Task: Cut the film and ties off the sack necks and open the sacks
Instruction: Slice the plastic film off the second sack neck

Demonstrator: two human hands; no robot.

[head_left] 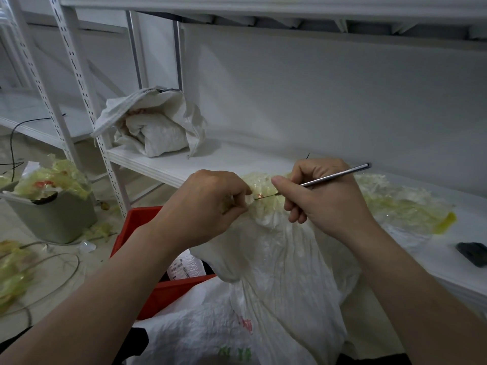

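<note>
A white woven sack (287, 262) stands in front of me, its neck (263, 192) bunched and wrapped in yellowish film. My left hand (208, 206) pinches the film at the left side of the neck. My right hand (319, 198) holds a thin metal blade tool (337, 175) like a pen, its tip against the film between the two hands. A second white sack (195, 335) lies lower, near my body.
A white shelf (216, 159) carries an opened crumpled sack (155, 122) and cut film scraps (403, 204). A dark object (473, 252) lies at the right. A red crate (147, 219) and a grey bin (52, 217) stuffed with film stand on the floor among scraps.
</note>
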